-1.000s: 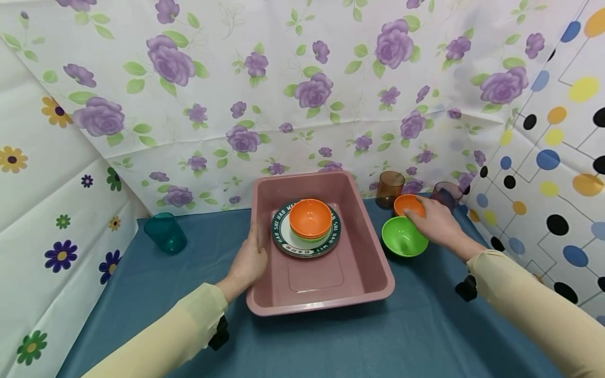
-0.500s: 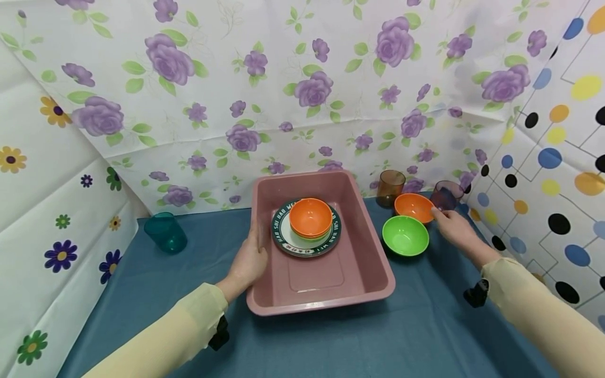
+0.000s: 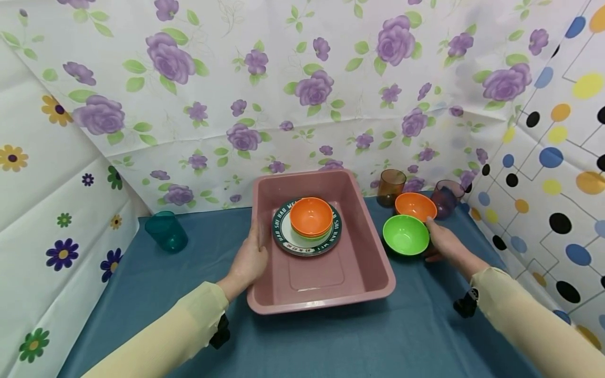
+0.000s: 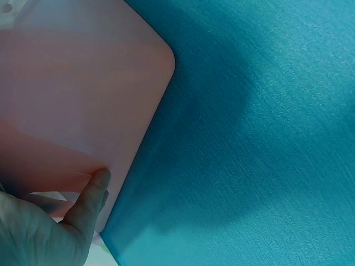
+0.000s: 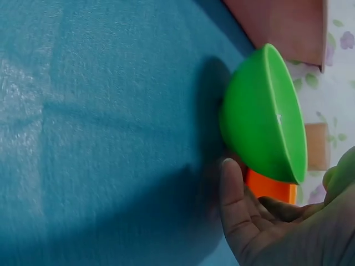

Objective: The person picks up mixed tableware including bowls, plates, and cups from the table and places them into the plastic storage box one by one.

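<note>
My left hand (image 3: 248, 257) holds the left wall of a pink basin (image 3: 326, 304); in the left wrist view one finger (image 4: 94, 191) lies against the basin wall. Inside the basin, a green-rimmed plate (image 3: 280, 239) carries a small stack of bowls with an orange bowl (image 3: 310, 215) on top. My right hand (image 3: 446, 244) is at the right side of a green bowl (image 3: 405, 235), its fingers loosely spread. The right wrist view has the thumb (image 5: 231, 183) right at this bowl's lower side. Just behind stands another orange bowl (image 3: 416, 206), partly covered by the green one.
A brown tumbler (image 3: 390, 189) and a purple tumbler (image 3: 446, 199) stand at the back right by the patterned wall. A teal tumbler (image 3: 166, 232) leans over at the left. Blue cloth (image 3: 331, 346) covers the table.
My right hand has let go of the orange bowl, which sits slightly further right, and has come forward to the green bowl. The left hand and basin have stayed put.
</note>
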The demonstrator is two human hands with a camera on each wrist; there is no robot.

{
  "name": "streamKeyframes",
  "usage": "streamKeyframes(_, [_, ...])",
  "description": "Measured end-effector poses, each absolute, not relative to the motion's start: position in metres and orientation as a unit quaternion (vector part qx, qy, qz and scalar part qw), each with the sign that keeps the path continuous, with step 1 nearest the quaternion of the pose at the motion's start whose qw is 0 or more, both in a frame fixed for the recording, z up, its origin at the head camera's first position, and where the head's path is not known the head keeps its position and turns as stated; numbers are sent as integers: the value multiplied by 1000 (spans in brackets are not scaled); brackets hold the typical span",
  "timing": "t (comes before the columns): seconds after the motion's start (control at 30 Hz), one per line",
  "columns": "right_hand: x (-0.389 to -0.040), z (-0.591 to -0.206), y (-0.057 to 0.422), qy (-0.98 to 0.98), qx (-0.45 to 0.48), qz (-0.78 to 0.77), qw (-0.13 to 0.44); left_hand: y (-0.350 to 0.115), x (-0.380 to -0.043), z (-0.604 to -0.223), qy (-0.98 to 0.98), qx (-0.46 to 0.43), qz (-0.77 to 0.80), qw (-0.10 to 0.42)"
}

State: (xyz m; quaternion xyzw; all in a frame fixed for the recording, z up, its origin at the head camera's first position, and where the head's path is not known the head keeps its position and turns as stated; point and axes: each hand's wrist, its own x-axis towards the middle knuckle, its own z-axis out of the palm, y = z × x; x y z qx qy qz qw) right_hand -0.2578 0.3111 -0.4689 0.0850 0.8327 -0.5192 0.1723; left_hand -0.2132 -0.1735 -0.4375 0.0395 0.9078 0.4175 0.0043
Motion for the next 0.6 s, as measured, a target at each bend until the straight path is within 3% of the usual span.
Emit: streamKeyframes(0.6, [-260,-483,291,793,142,-570,160,-173,-214,-437,895,28,445,22])
